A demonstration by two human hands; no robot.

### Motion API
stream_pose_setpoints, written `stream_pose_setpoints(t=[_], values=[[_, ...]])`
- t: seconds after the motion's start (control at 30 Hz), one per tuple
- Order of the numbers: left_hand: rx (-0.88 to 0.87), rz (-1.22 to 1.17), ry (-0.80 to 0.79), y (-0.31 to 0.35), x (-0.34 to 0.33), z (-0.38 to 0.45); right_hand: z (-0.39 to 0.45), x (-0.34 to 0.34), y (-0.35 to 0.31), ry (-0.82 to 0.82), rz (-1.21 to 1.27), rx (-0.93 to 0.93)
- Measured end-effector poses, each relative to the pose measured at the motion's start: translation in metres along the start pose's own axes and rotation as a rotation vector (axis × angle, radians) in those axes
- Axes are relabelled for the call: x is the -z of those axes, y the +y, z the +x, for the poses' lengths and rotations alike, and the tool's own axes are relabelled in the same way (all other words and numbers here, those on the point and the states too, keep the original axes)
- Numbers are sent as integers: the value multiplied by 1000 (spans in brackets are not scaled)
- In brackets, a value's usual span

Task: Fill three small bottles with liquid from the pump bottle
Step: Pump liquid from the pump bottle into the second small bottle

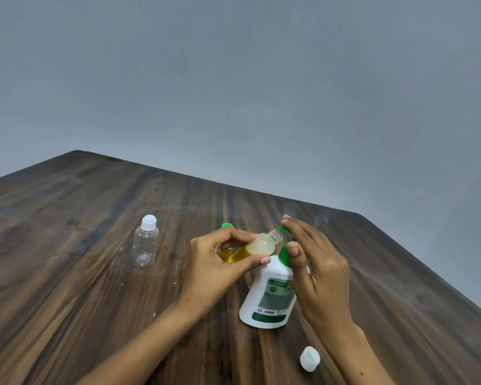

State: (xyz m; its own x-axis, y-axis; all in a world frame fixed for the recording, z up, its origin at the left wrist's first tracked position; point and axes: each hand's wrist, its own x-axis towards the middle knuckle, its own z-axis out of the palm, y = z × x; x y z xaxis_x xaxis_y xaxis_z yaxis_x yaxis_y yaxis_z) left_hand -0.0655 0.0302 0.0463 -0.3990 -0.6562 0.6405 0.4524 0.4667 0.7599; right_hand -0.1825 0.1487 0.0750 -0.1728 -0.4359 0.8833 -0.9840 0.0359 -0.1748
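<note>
Right now the small clear bottle [257, 244] being filled is in the air above the middle of the table [95, 273], tilted with its open threaded neck against the green pump nozzle. The left hand [220, 259] pinches it between thumb and fingertips; yellowish, foamy liquid sits in its upper part, so it looks partly filled. The right hand [314, 262] rests loosely curled over the green pump head of the white pump bottle [270, 295], fingers on top of the pump rather than clamped around anything, apparently ready to press. The pump bottle stands on the table just below both hands.

Behind the left hand a green-capped bottle [227, 225] with yellow contents is partly hidden; it appears already filled and closed, though I cannot tell how full. Toward the left side of the table an empty clear bottle [145, 241] with a white cap stands upright, well apart from the others and untouched. A loose white cap [309, 358] lies near the table's near right edge, probably belonging to the bottle in hand.

By this reckoning, one bottle seems done, one is in progress, and one remains.

Open room is ample: the far and left stretches of the table are bare wood, and the right edge runs diagonally close behind the right hand, so that side offers less margin.
</note>
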Motion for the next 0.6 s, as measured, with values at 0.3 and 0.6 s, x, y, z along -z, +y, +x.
stream_pose_setpoints(t=[0.3, 0.6], values=[[-16, -21, 22, -2, 1, 4, -6, -4, 1, -12, -23, -18], [-41, -5, 22, -3, 1, 4, -5, -14, -1, 91, 56, -51]])
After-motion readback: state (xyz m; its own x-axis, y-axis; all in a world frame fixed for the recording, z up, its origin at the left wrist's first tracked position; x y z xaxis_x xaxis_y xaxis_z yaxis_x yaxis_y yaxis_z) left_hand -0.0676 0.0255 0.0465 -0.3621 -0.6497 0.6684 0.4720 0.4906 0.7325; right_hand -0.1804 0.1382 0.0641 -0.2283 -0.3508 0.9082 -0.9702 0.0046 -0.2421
